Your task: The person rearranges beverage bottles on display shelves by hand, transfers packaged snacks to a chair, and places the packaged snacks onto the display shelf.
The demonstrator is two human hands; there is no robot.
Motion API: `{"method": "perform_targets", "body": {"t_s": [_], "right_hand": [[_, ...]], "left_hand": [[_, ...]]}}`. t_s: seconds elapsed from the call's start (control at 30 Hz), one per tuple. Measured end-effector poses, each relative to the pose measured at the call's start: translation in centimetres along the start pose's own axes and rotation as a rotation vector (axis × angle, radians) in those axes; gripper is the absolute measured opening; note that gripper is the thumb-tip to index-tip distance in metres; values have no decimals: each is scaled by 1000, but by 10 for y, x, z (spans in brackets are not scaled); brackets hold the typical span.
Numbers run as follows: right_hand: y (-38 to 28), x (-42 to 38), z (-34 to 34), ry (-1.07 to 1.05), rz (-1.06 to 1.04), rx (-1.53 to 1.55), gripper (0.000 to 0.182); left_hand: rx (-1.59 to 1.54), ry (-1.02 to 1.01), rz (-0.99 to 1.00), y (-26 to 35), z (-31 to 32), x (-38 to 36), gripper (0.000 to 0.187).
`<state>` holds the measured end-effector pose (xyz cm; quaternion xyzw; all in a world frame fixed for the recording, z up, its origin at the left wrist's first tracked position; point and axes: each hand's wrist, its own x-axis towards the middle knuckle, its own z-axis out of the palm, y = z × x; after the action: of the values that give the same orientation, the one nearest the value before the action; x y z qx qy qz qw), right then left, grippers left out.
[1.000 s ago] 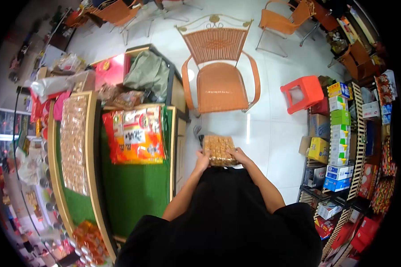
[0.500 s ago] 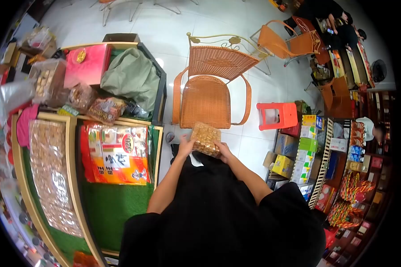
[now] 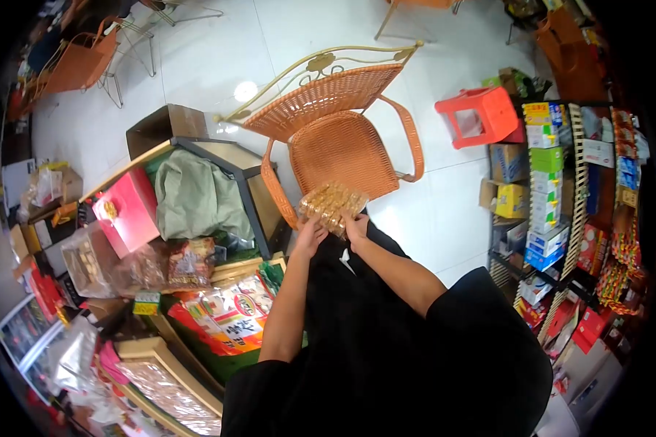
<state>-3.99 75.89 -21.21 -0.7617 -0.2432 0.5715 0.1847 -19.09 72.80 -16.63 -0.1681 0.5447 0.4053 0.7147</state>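
A clear-wrapped block of golden-brown, lumpy food (image 3: 332, 204) is held between my two hands, in front of my black clothing. The fingers of my left hand (image 3: 311, 234) are closed on its lower left edge. On its lower right side, my right hand (image 3: 356, 227) grips it with bent fingers. Just beyond the block stands an orange woven chair (image 3: 342, 151) with armrests and a gold metal back rail. A small white piece (image 3: 347, 261) shows below the hands against the black clothing.
At the left, a wood-edged display holds red-and-white packets (image 3: 229, 313), a pink box (image 3: 127, 211), green-grey cloth (image 3: 200, 195) and bagged snacks (image 3: 191, 264). An open cardboard box (image 3: 166, 130) stands behind it. A red stool (image 3: 479, 116) and shelves of boxes (image 3: 547, 189) are at the right.
The view has turned, so the chair and display appear rotated. The block now looks flatter and wider between my hands, and my right hand is nearer my left.
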Motion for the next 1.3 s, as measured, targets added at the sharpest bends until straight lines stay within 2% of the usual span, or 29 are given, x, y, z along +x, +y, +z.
{"method": "perform_targets", "body": {"t_s": [0.07,0.1,0.17,0.2,0.23,0.27,0.33,0.37,0.4,0.47,0.53,0.57,0.63,0.67,0.7,0.77,0.8,0.87,0.93,0.97,1.0,1.07,1.1,1.17,1.23,1.3], "right_hand": [[-16,18,31,35,25,-15,70],[-27,24,43,41,69,-4,70],[-55,41,69,-53,12,100,64],[-59,55,84,-25,-34,175,64],[-61,67,100,4,-80,246,64],[-61,83,112,5,-62,233,64],[-56,113,135,-58,57,507,63],[-63,126,139,-65,67,497,63],[-70,133,141,-29,157,307,63],[-74,138,139,12,254,116,64],[-73,141,133,-210,440,272,63],[-70,145,126,-202,444,277,63],[-64,156,107,-535,552,321,62],[-65,157,96,-517,543,327,62],[-66,152,83,-665,506,261,57],[-68,142,67,-879,452,37,46],[-62,137,61,-860,447,33,46],[-51,132,46,-880,212,-242,41],[-13,131,21,-839,197,-170,36],[-8,126,4,-732,169,-181,32],[-10,124,-12,-627,125,-188,29],[-10,104,-46,-432,-22,-187,23],[-13,94,-64,-357,-51,-182,23],[-24,66,-92,-209,-148,-87,24],[-46,26,-111,-97,-255,24,22],[-73,-19,-124,-99,-365,87,21]], "left_hand": [[-35,224,166,36,21,14,78],[35,193,180,49,13,37,62],[46,218,341,68,22,79,48],[118,281,312,89,41,75,57],[186,319,306,99,41,89,57],[249,351,306,109,40,108,56],[415,363,314,123,26,145,57],[408,376,308,132,24,159,57],[430,401,275,139,22,167,58],[459,425,230,143,16,175,59],[477,385,132,150,10,181,65],[485,338,111,152,6,182,71],[518,297,87,148,-7,188,75],[544,260,74,146,-10,192,80],[574,228,48,145,-8,192,87],[525,233,51,138,-9,202,87],[466,261,62,132,-13,207,87],[369,234,73,135,-14,222,89],[260,209,188,138,-8,212,89],[215,266,255,142,15,187,82],[201,253,272,139,22,173,82],[353,120,348,139,27,133,57],[371,-28,316,139,29,105,46],[340,-1,290,112,2,92,37],[425,-72,254,93,-21,55,34],[440,-85,197,76,-44,14,36]]}}
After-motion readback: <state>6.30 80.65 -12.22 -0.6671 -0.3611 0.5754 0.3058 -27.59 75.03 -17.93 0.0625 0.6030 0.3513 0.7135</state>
